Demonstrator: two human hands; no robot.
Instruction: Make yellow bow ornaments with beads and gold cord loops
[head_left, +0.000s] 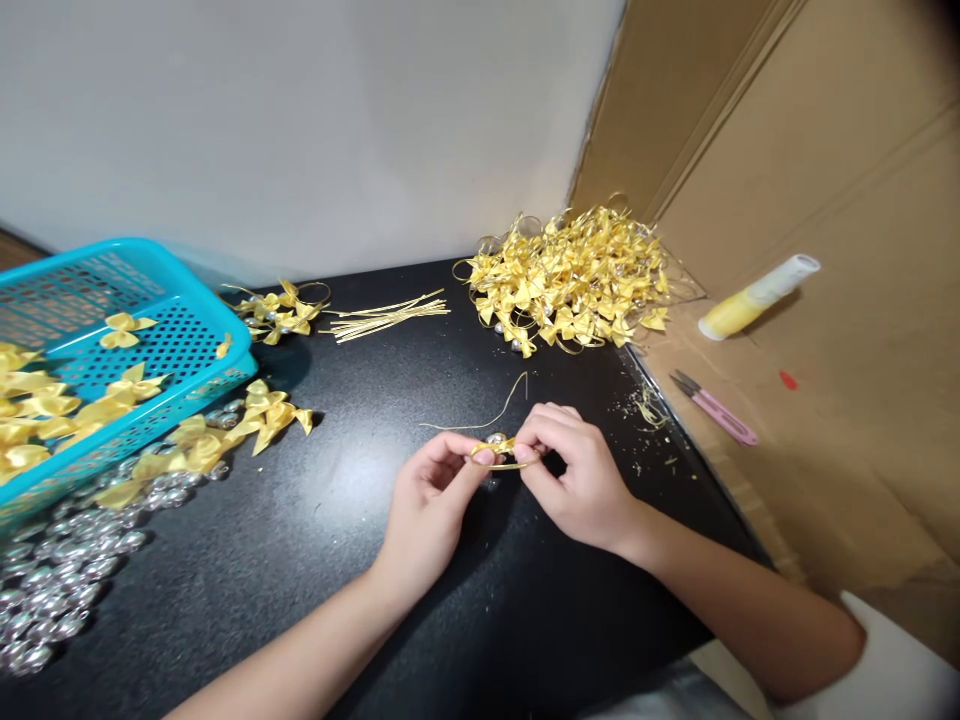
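Between my two hands, low over the black table (315, 560), is a small gold bow piece (504, 450) with a silver bell or bead (496, 438) behind it and a thin gold loop in front. My left hand (437, 490) pinches its left end between thumb and fingers. At its right end, my right hand (574, 472) pinches it the same way. A thin gold thread (499, 412) lies curved on the table just beyond my fingers. The fingertips partly cover the piece.
A turquoise basket (180, 312) of yellow bows stands left, beside silver beads (67, 575) and loose bows (274, 415). Gold strips (390, 316) and a heap of bows (562, 280) lie at the back. Pink snips (716, 408) and a roll (759, 297) are on cardboard at right.
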